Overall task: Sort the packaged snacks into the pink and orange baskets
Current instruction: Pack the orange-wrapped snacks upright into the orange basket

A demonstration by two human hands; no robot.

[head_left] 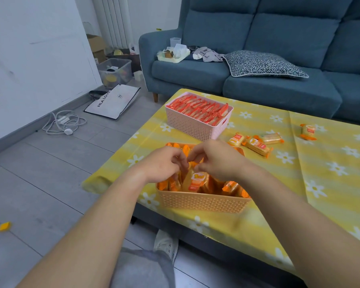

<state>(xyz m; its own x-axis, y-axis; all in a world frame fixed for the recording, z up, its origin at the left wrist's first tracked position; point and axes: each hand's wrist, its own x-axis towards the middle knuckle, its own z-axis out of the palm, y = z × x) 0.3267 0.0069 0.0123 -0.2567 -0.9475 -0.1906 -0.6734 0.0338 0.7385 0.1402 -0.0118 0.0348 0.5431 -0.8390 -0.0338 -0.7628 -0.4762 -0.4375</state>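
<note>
An orange basket (pixel 204 201) stands at the table's near left edge, packed with upright orange snack packs. Both hands hover over it. My left hand (pixel 163 163) has its fingers down among the packs. My right hand (pixel 215 157) pinches the top of one orange snack pack (pixel 195 180) that stands tilted in the basket. Behind it stands a pink basket (pixel 192 124) full of red snack packs (pixel 202 109). Three loose orange packs (pixel 256 144) lie on the cloth to the right, and one more orange pack (pixel 308 132) farther right.
The table wears a yellow flowered cloth (pixel 312 175). A blue sofa (pixel 258 65) with a patterned cushion and a tray of items stands behind. On the grey floor at left lie a white bag (pixel 112 101), a cable (pixel 63 123) and a small yellow piece (pixel 4 226).
</note>
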